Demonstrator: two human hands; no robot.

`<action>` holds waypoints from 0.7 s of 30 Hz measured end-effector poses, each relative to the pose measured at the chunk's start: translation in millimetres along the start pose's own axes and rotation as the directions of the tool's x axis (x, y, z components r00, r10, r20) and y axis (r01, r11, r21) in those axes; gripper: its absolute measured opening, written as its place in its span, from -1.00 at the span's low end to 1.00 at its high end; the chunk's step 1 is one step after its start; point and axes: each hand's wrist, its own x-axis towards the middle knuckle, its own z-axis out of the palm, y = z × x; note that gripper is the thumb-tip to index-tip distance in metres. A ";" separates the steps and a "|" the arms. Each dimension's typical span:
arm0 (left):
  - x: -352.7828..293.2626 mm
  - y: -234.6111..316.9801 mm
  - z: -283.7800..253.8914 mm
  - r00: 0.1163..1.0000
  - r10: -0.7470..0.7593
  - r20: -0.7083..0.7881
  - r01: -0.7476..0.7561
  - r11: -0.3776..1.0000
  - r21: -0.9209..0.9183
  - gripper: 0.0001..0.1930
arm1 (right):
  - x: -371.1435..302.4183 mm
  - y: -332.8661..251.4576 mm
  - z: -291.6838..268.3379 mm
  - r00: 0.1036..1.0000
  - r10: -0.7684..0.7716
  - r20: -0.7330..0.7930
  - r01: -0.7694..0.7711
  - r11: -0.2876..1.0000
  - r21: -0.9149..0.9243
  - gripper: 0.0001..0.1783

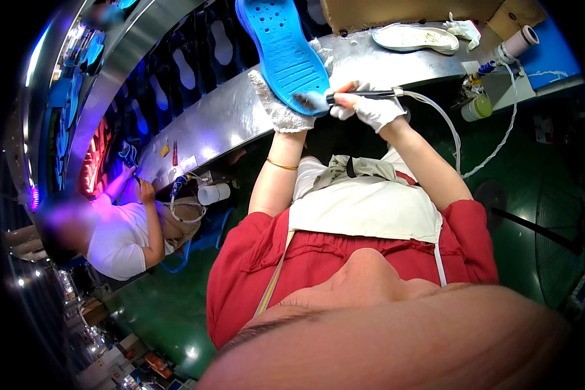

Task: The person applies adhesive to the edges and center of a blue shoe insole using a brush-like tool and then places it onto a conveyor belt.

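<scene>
A large blue shoe sole [291, 58], with holes toward its far end and ridges near its heel, is tilted up above the metal bench. My left hand [285, 112], in a white glove, grips it from the left and below; some fingers are hidden behind it. In my right hand [374, 110], gloved with bare fingertips, is a black-handled brush [364, 95]. Its dark, blurred bristles lie against the sole's near end. From the handle's end, a clear hose [445, 120] loops down to the right.
Dark soles move-line style fill the conveyor [222, 44] beyond the metal bench [231, 117]. A white sole [416, 39] and a loose white glove [463, 30] lie by a cardboard box [403, 14]. A bottle [477, 108] hangs right. Another person [120, 237] works at left.
</scene>
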 end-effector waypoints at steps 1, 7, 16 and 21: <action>0.4 2.3 -0.8 1.000 0.000 -0.004 0.000 1.000 0.013 -0.07 | -0.4 0.2 -0.7 0.989 -0.144 -0.033 0.138 0.981 -0.137 -0.85; 2.9 20.4 1.9 0.997 -0.039 -0.068 0.048 0.991 0.124 -0.07 | 1.2 -8.5 -3.3 0.979 -0.111 0.170 0.143 0.971 -0.190 -0.89; 11.1 35.3 14.6 0.973 -0.165 0.164 0.180 0.980 -0.080 -0.11 | -12.9 -2.6 -6.2 0.974 -0.015 0.226 0.060 0.979 -0.193 -0.85; 10.7 46.7 9.5 0.952 -0.271 0.144 0.283 0.956 -0.074 -0.19 | -10.5 -14.7 -5.4 0.986 -0.082 0.145 0.100 0.988 -0.122 -0.82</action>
